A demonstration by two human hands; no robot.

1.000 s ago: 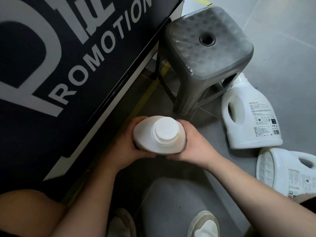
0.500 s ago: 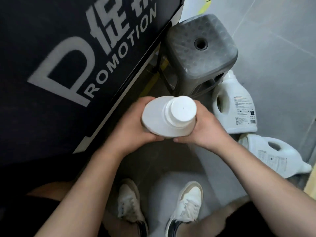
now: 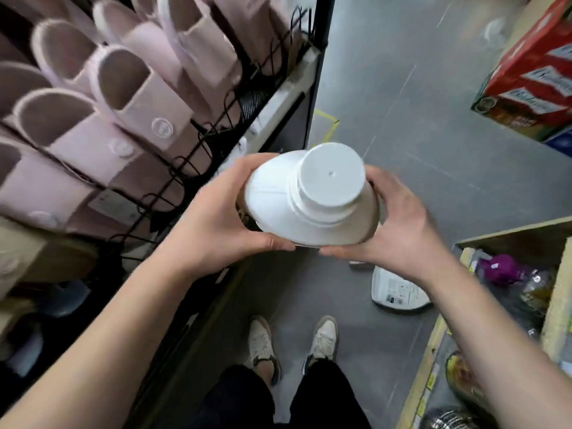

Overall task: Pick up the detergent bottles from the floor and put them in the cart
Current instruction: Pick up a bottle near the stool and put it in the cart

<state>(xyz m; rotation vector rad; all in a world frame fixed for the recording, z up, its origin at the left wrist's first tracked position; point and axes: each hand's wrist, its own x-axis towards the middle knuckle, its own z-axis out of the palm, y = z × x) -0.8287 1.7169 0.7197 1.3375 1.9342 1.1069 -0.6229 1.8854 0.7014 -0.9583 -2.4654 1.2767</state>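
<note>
White bottle, cap up, sits at centre, clasped by left hand at nine o'clock and right hand at three, fingers curled round it; second bottle lies on floor at five o'clock, so loading seems barely begun.

I see smooth white plastic on the detergent bottle, a matt grey floor, a black metal wire rack, soft cloth slippers.
</note>
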